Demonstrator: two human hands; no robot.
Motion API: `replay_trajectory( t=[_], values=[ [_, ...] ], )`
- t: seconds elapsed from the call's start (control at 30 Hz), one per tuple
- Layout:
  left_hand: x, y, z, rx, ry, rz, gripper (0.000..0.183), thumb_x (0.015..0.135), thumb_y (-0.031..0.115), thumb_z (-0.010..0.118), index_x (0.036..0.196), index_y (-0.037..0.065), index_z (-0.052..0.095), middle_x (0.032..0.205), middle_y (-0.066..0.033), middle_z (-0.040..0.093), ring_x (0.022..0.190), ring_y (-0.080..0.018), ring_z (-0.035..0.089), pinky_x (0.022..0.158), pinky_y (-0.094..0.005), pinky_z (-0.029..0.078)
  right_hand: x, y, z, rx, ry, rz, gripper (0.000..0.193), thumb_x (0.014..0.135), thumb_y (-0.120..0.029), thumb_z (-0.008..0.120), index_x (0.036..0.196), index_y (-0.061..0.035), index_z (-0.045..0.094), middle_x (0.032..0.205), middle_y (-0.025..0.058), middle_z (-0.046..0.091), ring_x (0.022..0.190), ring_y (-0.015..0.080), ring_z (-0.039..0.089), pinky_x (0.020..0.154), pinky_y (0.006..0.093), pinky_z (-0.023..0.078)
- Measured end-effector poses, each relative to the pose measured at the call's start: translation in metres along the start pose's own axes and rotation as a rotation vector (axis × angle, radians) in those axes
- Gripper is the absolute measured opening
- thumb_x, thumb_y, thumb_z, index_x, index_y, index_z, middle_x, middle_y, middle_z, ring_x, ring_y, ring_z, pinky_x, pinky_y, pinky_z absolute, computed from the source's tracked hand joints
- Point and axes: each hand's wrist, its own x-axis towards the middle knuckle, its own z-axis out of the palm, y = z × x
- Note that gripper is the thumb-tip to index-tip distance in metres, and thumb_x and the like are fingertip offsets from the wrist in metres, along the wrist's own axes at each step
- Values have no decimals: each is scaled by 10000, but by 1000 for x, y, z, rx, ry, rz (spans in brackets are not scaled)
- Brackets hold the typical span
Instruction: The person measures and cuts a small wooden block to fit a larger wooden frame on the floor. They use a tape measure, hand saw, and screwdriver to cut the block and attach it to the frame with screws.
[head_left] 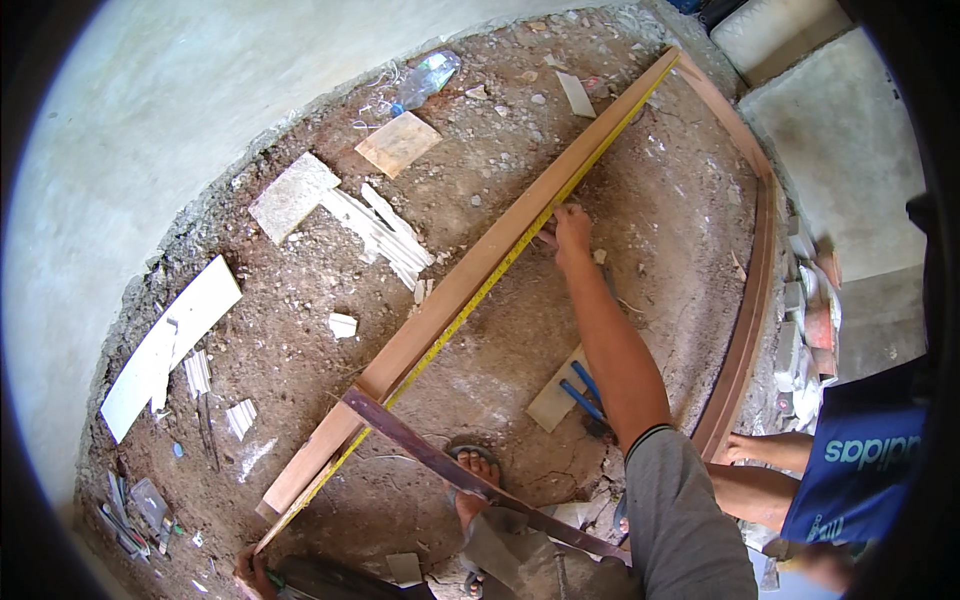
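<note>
A wooden frame [470,272] lies on the dirt ground, its long beam running diagonally from lower left to upper right. A yellow tape measure [485,287] is stretched along the inner edge of that beam. My right hand [570,232] reaches to the beam's upper half, fingers curled at the tape's edge. Low at the left, my left hand [254,577] is closed at the tape's near end, partly cut off by the picture's edge. A dark reddish crosspiece [430,450] joins the beam near its lower end and passes over my sandalled foot [473,470].
Blue-handled pliers [582,393] rest by a tile piece inside the frame. Broken tiles [295,197], white strips [385,240] and a plastic bottle [430,78] lie beyond the beam. Another person in blue shorts [855,465] is at the right, beside stacked blocks [795,310].
</note>
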Motion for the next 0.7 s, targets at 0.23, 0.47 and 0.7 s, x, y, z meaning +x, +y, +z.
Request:
replay_trajectory(
  t=[0.23,0.47,0.7],
  values=[
    [-16,51,2,212,82,287,142,964,148,671,1036,40,730,782,-140,725,686,-240,699,658,-395,540,17,1,2,-47,-18,24,205,1051,-229,610,1145,-50,577,968,92,675,868,230,695,788,423,639],
    [-23,73,7,338,120,402,121,936,109,715,1047,64,731,828,-151,742,682,-281,719,660,-410,552,27,10,0,-72,34,-53,256,1026,-169,586,1240,-29,599,1138,105,653,996,256,678,778,431,642],
    [-27,81,8,283,103,350,164,932,70,707,1092,53,736,931,-158,764,795,-294,750,733,-389,578,55,14,-20,-43,-28,38,342,1028,-225,614,1311,-34,625,1220,86,648,1105,237,637,874,424,629]
  ],
)
